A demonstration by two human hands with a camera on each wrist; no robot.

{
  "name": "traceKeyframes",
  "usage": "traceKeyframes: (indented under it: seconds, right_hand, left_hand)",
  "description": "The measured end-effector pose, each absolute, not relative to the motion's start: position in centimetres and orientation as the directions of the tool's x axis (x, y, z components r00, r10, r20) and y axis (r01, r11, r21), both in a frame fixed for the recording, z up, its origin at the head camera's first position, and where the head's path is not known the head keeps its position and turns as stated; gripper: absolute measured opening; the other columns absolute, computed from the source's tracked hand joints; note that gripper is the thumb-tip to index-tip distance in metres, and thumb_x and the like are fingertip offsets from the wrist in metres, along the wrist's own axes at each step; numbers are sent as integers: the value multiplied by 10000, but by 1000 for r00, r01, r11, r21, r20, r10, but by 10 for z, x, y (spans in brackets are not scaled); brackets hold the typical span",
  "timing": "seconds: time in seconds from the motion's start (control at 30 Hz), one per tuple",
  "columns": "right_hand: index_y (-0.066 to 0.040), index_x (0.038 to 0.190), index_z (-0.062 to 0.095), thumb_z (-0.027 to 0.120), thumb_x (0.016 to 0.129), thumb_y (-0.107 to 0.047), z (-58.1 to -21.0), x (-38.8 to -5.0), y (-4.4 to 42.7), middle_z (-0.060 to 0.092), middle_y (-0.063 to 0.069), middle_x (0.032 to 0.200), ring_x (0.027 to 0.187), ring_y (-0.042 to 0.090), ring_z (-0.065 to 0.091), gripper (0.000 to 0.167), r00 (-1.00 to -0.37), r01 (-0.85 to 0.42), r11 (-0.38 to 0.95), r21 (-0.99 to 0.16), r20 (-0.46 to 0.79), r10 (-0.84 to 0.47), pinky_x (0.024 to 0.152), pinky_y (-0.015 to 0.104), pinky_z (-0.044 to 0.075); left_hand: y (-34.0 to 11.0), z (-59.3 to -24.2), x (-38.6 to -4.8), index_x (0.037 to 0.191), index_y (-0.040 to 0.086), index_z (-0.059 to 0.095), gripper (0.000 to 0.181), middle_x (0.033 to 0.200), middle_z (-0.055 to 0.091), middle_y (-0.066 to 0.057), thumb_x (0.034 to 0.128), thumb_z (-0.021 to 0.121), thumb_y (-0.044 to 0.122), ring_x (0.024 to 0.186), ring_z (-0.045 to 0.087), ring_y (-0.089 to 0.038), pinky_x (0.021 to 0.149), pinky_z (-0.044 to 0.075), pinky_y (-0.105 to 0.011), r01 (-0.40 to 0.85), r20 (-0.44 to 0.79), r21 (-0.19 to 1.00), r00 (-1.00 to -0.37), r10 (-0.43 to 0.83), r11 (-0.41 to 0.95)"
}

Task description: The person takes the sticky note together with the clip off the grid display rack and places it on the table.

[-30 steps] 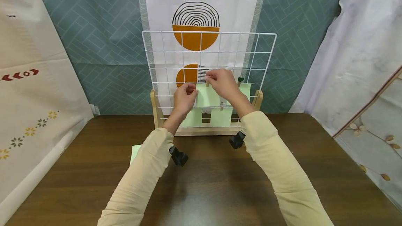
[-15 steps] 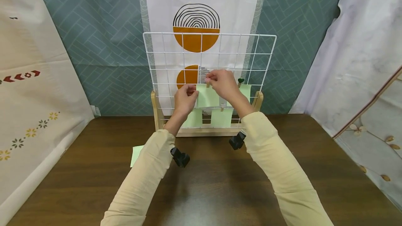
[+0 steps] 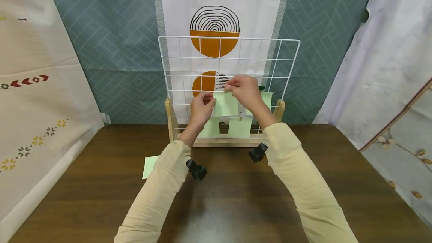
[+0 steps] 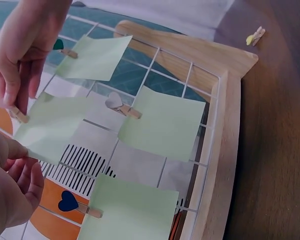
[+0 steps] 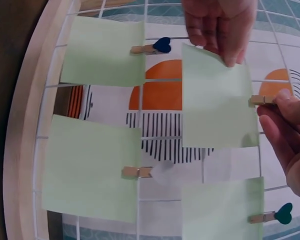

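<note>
A white wire grid (image 3: 256, 59) stands in a wooden base (image 3: 224, 143). My left hand (image 3: 200, 111) pinches the left edge of a pale green paper note (image 3: 225, 105) that lies against the grid. At the note's top edge, my right hand (image 3: 248, 92) pinches a small wooden clothespin (image 5: 261, 100), which sits across the paper's edge; the fingers cover its decorated end. Three more green notes hang around it, held by clothespins with a dark blue heart (image 5: 162, 45), a white heart (image 5: 163, 173) and a green heart (image 5: 284, 213).
Another green note (image 3: 149, 165) lies on the brown table (image 3: 229, 201), left of the left forearm. A clothespin with a yellow ornament (image 4: 255, 36) lies on the table beyond the wooden base in the left wrist view. Patterned cloths hang behind and at both sides.
The head view has shifted, so the grid and both hands appear slightly farther right and lower. Both hands keep hold of the note and the clothespin, with little visible movement.
</note>
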State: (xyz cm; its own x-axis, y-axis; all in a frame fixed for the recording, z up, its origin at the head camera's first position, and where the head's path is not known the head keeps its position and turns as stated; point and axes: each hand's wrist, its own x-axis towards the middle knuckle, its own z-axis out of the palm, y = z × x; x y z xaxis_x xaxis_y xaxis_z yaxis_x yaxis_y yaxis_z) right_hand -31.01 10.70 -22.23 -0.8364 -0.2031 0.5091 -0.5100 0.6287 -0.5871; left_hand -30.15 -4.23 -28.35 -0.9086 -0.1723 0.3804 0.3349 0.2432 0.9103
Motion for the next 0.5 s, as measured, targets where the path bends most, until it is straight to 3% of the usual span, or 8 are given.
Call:
traceKeyframes:
  seconds: [0.27, 0.5]
  right_hand:
    - [1, 1041, 682, 645, 934, -97, -220, -304, 109, 708, 136, 990, 911, 257, 679, 150, -804, -572, 553, -605, 547, -233, 716, 313, 551]
    - [-8, 1033, 690, 655, 909, -111, -224, -302, 117, 707, 124, 957, 929, 247, 642, 165, -748, -619, 572, -538, 625, -221, 891, 429, 455]
  left_hand:
    - [-44, -283, -301, 1079, -61, 638, 184, 973, 621, -140, 915, 601, 12, 861, 542, -205, 721, 453, -244, 301, 329, 938, -929, -168, 172]
    - [-51, -283, -293, 1097, -61, 628, 197, 962, 598, -116, 919, 586, 13, 851, 527, -178, 697, 453, -225, 299, 315, 946, -938, -143, 126]
